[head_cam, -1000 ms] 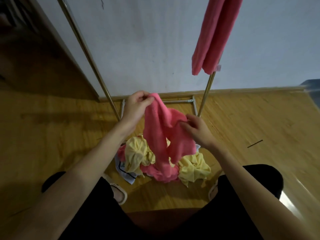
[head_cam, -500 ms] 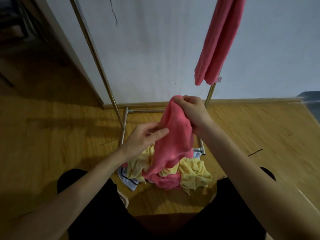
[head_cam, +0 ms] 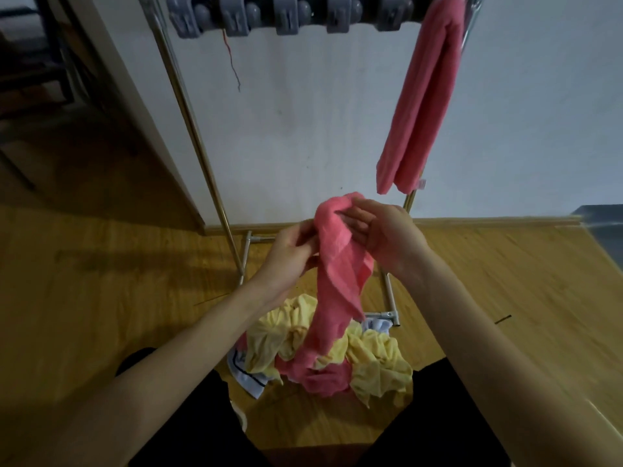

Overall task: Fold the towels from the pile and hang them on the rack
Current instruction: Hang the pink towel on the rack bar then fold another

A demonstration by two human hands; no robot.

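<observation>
Head view: the right hand [head_cam: 387, 235] grips the top of a long pink terry towel [head_cam: 337, 274], fingers curled round the bunched fabric, as half a second ago. The left hand [head_cam: 291, 252] has risen from lower on the cloth and now pinches its edge just beside the right hand. The towel's tail trails into the crumpled pile of yellow, pink and white towels [head_cam: 323, 358] on the wooden floor [head_cam: 101, 298]. A folded pink towel [head_cam: 421, 106] hangs at the metal rack [head_cam: 188, 112]'s right end; grey plastic clips [head_cam: 286, 11], unseen earlier, line its top bar.
</observation>
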